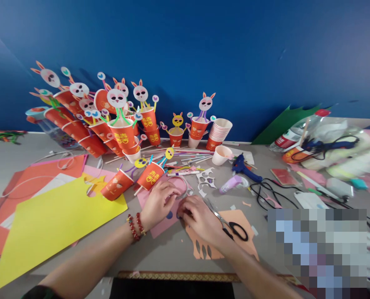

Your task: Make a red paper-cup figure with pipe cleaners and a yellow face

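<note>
My left hand (159, 203), with a red bead bracelet on the wrist, rests on pink paper (163, 224) with its fingers curled toward a roll of clear tape (181, 187). Beside it, my right hand (197, 216) presses down with bent fingers, pinching something small that I cannot make out. The two hands nearly touch. Black-handled scissors (231, 226) lie just right of my right hand on an orange paper sheet (235, 245) with cut-out shapes. Two orange paper cups (135, 180) with straws lie on their sides just beyond my left hand.
Many orange cup rabbits (119, 124) stand stacked at the back left against the blue wall. A large yellow sheet (48, 224) and orange sheets lie left. A blue glue gun (242, 166), white cup stack (219, 129), straws, cables and a bottle (297, 133) crowd the right.
</note>
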A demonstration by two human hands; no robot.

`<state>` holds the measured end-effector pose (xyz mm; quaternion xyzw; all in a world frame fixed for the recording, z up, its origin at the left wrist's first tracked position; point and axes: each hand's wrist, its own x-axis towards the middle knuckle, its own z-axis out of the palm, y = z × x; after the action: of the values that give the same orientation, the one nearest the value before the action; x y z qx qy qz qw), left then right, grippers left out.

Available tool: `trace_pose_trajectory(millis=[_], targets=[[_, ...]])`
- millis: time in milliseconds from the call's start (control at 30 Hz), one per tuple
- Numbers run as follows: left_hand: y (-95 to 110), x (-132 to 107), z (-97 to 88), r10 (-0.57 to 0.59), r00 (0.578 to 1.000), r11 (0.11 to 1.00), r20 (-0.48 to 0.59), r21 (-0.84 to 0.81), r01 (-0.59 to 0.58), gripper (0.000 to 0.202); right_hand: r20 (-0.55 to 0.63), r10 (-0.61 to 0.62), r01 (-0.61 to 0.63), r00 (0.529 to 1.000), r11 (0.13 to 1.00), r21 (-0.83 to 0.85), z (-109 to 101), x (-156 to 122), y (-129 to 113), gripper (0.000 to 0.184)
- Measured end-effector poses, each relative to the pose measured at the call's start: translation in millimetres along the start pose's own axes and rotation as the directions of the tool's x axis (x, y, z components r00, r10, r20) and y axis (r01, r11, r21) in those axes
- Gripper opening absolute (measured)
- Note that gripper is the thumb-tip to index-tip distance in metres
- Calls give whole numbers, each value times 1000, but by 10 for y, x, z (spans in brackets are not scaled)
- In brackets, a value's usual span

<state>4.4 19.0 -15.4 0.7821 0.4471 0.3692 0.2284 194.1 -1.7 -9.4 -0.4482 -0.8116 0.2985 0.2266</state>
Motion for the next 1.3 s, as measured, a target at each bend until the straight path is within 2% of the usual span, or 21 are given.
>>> trace_pose_trajectory(millis=[500, 733, 933, 1133, 1233, 1300], targets=[[37, 5, -20, -40, 999, 999, 20, -35, 40, 24, -10, -34, 34, 999, 998, -54, 5, -39, -4, 15], [34, 23, -26, -16, 1000, 998, 15, -53, 17, 23, -6, -41, 41, 999, 995, -92, 10, -51, -8, 14], [143, 46, -104, 22, 1000, 998, 18, -67, -21, 23, -10, -52, 51, 999, 996, -72, 22, -60, 46, 15], [304, -57, -291, 58, 992, 998, 114, 26, -61, 23, 29, -33, 36, 999, 993, -111, 20, -37, 82, 24], [319, -217, -308, 146, 966, 968, 212, 172, -184, 25, 26, -51, 54, 998, 994, -97, 17, -29, 108, 29], [289, -328, -273, 210, 927, 917, 312, 266, -297, 24, 12, -79, 79, 997, 995, -66, 20, -35, 124, 34]])
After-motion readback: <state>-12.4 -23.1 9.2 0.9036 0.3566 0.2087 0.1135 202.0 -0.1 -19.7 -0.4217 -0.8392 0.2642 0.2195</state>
